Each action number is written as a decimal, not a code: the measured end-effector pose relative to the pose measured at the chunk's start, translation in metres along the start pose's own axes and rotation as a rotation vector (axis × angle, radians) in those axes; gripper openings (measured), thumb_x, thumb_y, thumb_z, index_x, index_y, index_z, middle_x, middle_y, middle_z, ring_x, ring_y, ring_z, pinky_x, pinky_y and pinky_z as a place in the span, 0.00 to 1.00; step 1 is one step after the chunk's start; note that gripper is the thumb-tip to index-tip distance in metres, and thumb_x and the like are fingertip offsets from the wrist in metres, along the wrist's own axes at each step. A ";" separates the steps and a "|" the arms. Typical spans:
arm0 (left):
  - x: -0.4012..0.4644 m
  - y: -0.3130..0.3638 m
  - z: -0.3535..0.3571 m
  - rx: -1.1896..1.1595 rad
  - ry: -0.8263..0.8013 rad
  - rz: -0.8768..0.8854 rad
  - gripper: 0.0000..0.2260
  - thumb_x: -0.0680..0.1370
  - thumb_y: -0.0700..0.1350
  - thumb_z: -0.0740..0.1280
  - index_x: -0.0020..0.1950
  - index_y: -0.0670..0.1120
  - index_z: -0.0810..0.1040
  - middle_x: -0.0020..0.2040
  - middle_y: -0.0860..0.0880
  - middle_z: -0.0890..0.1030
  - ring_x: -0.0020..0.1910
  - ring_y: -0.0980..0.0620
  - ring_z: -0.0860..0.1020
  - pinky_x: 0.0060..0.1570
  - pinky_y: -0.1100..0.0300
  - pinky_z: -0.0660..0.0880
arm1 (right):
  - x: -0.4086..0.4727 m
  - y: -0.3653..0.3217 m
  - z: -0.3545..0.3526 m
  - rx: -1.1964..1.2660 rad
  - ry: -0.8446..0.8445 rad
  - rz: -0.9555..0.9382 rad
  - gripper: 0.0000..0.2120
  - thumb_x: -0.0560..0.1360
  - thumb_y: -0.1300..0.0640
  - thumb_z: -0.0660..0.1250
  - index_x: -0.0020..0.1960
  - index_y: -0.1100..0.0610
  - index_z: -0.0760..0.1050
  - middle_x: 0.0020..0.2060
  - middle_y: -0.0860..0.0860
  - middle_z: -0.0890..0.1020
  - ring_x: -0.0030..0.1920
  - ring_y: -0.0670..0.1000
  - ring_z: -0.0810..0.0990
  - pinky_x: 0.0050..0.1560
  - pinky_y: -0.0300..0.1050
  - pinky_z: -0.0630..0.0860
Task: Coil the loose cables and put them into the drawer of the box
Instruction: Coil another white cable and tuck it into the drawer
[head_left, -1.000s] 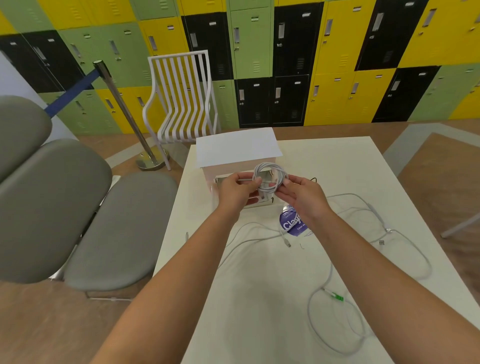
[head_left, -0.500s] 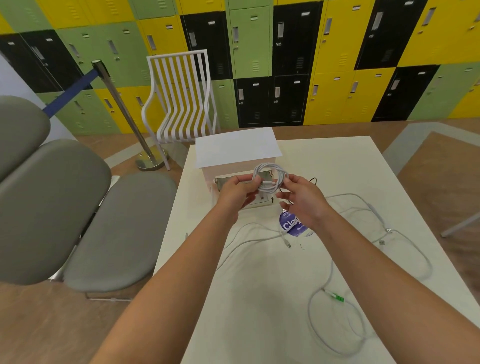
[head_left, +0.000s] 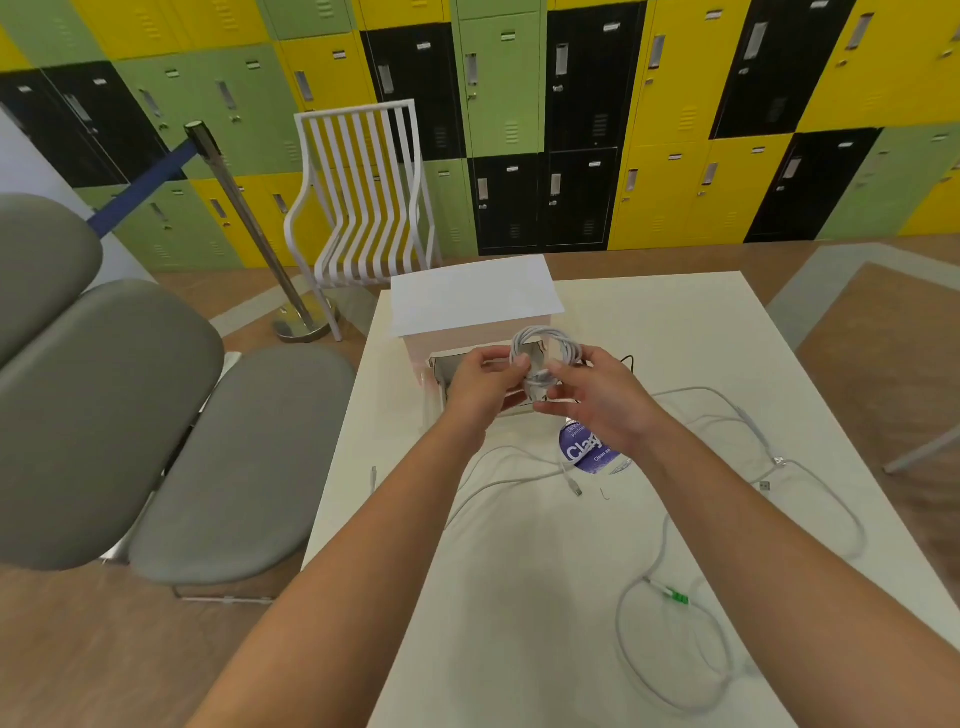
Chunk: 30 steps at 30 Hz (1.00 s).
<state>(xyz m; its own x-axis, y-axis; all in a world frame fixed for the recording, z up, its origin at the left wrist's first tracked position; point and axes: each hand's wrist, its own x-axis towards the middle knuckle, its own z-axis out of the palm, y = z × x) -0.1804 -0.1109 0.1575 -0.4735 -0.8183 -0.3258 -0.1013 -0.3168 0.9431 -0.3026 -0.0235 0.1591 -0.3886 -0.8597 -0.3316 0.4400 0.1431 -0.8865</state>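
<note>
A coiled white cable (head_left: 545, 349) is held upright just above the open drawer (head_left: 441, 371) of the white box (head_left: 470, 301). My left hand (head_left: 480, 382) pinches the coil's lower left side. My right hand (head_left: 597, 402) grips the bottom of the coil with thumb and fingers. Loose white cables lie on the table: one (head_left: 511, 478) below my hands, a long one (head_left: 748, 421) to the right, and one with a green plug (head_left: 675, 595) looped near the front right. My hands hide most of the drawer's inside.
A round purple label (head_left: 584, 452) lies on the white table (head_left: 675, 322) under my right wrist. A thin black cable (head_left: 628, 359) peeks out right of the box. Grey padded seats (head_left: 156, 415) stand left of the table, with a white slatted chair (head_left: 363, 197) and a barrier post (head_left: 249, 228) behind.
The coil stays over the drawer. My right hand has shifted its fingers along the coil's bottom, and both hands have moved slightly.
</note>
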 end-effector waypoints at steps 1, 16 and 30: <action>-0.001 0.002 -0.001 0.057 -0.060 0.005 0.15 0.78 0.39 0.69 0.64 0.46 0.72 0.54 0.42 0.82 0.49 0.45 0.84 0.48 0.54 0.82 | 0.001 -0.001 0.000 -0.030 0.006 -0.001 0.16 0.78 0.64 0.66 0.65 0.63 0.68 0.47 0.59 0.78 0.37 0.51 0.76 0.49 0.56 0.82; -0.013 0.008 0.007 0.409 -0.066 0.052 0.19 0.84 0.54 0.54 0.66 0.41 0.65 0.48 0.44 0.75 0.38 0.49 0.81 0.37 0.49 0.83 | -0.006 0.001 0.014 -0.576 0.045 -0.158 0.13 0.77 0.58 0.69 0.60 0.57 0.74 0.44 0.50 0.82 0.37 0.52 0.85 0.42 0.45 0.83; -0.014 -0.002 0.001 0.442 -0.119 0.082 0.15 0.84 0.55 0.52 0.61 0.45 0.64 0.47 0.39 0.79 0.38 0.45 0.82 0.41 0.46 0.83 | -0.011 0.011 0.014 -0.603 -0.024 0.005 0.07 0.75 0.54 0.70 0.49 0.56 0.75 0.42 0.51 0.81 0.41 0.49 0.77 0.43 0.46 0.78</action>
<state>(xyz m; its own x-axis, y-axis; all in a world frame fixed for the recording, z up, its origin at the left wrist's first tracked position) -0.1748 -0.0985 0.1605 -0.5900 -0.7631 -0.2636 -0.4102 0.0022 0.9120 -0.2822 -0.0191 0.1572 -0.3664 -0.8681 -0.3349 -0.0972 0.3937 -0.9141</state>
